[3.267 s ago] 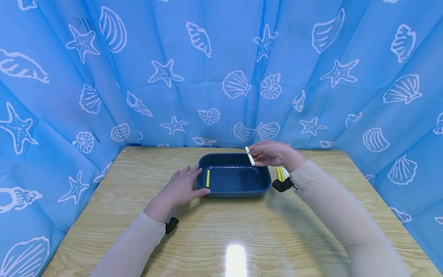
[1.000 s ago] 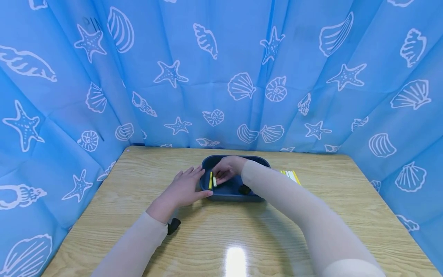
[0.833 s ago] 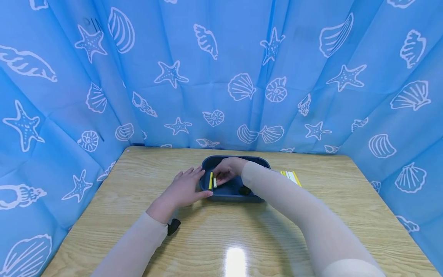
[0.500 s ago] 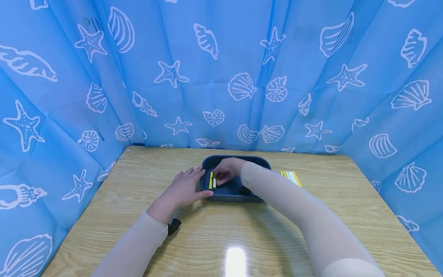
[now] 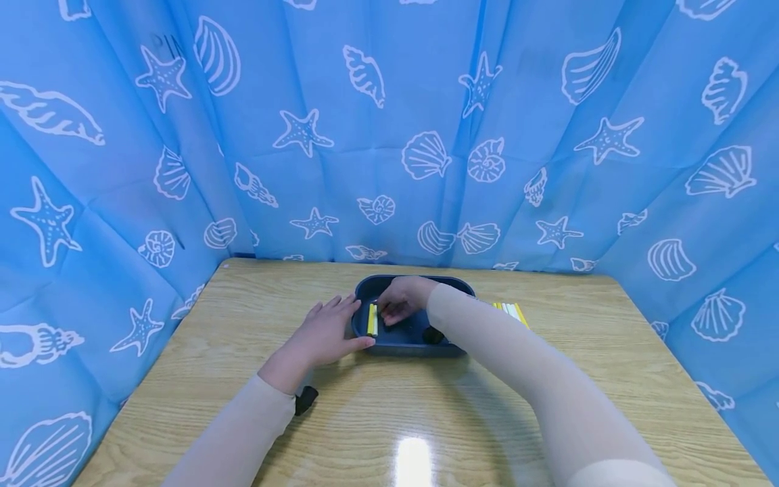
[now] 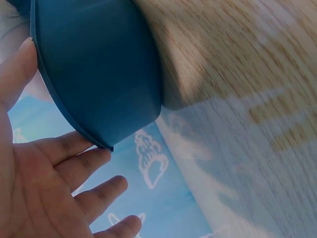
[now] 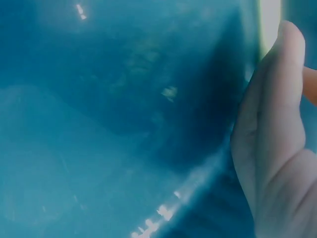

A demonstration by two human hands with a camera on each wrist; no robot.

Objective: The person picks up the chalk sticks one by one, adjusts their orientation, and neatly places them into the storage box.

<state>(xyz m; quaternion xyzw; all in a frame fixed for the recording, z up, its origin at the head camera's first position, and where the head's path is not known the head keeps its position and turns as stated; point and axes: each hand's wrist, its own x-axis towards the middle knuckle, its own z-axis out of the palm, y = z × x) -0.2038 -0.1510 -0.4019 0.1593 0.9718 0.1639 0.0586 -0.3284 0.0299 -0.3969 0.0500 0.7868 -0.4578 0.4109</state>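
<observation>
White stick (image 5: 375, 320): saw it lying alongside yellow stick (image 5: 370, 320) inside dark tray (image 5: 420, 350), just below and left of centre in the head view. Had right hand (image 5: 402, 297) angled in from lower right, fingers bent down beside it; could not tell if pinching. Rested left hand (image 5: 324, 330) against tray's left end, fingers spread, nearly straight.

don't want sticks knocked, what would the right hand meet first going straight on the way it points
The right hand would probably meet the white stick in the tub first, with the yellow stick just beyond; whether it touches the white stick now is unclear.
</observation>
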